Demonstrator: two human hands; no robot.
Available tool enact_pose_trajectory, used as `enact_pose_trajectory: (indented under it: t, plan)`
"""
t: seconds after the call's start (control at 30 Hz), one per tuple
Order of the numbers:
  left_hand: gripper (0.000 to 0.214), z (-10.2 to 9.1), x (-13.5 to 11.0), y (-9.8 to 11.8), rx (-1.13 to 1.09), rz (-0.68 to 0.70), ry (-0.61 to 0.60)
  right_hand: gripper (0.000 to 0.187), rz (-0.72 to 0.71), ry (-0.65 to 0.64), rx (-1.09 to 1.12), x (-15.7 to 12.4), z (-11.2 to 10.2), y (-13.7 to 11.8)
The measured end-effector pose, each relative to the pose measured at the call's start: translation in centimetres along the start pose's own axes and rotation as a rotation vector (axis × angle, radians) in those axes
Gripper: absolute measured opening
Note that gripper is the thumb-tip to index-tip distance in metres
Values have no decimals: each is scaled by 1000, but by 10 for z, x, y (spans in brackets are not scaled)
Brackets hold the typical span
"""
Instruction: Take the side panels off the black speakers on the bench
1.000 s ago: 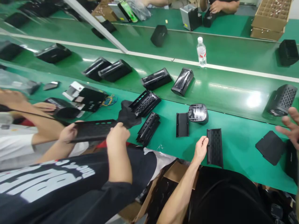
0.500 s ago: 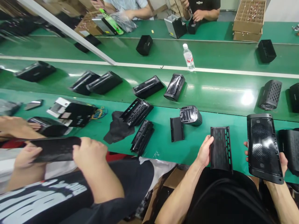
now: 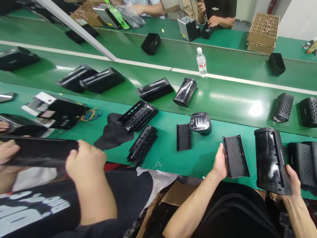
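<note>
My left hand (image 3: pixel 220 162) grips the left edge of a flat black panel (image 3: pixel 236 157), held just above the green table's near edge. My right hand (image 3: pixel 293 180) holds a black speaker housing (image 3: pixel 269 160) from below at its right lower corner, its open inner side tilted towards me. Panel and housing are side by side, a small gap between them. Beyond them on the table lie a small black plate (image 3: pixel 183 137) and a round black end cap (image 3: pixel 200 123).
A co-worker on my left, in a black printed shirt, holds a long black panel (image 3: pixel 39 152) in both hands. Black frames (image 3: pixel 138 115) and cloth lie mid-table. Speaker housings (image 3: pixel 282 107) ride the green conveyor (image 3: pixel 223 99). A water bottle (image 3: pixel 201 62) and a cardboard tray (image 3: pixel 264 31) stand beyond.
My right hand picked up the speaker housing and has turned it so the open side faces me. My left hand lifted the panel and tilted it. The co-worker's panel shifted left.
</note>
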State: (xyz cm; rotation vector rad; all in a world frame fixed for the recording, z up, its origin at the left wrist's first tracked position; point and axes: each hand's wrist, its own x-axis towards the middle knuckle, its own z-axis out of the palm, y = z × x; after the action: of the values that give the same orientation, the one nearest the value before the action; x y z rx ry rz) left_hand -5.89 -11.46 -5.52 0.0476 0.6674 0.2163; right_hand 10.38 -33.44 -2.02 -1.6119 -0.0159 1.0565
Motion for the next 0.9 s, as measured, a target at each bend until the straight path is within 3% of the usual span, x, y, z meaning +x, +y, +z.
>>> enact_pose_trajectory:
  t: [0.1,0.2,0.37,0.57,0.8,0.9]
  plan:
    - [65,5,9,-5,-39,20,-21,82,46,60,14,-7,7,-19]
    - [64,11,14,-9,-43,12,-53,84,23,64,-16,-16,26,-43]
    - [79,24,14,-14,-61,-22,-159,102,-199,44,-425,-24,59,-73]
    - [81,31,18,-23,-55,35,-234,108,-343,83,-821,-22,89,-79]
    - [83,33,23,-30,-45,118,-310,103,-432,120,-977,-14,104,-74]
    - [81,36,24,-30,-51,169,-274,102,-453,137,-1019,-11,105,-73]
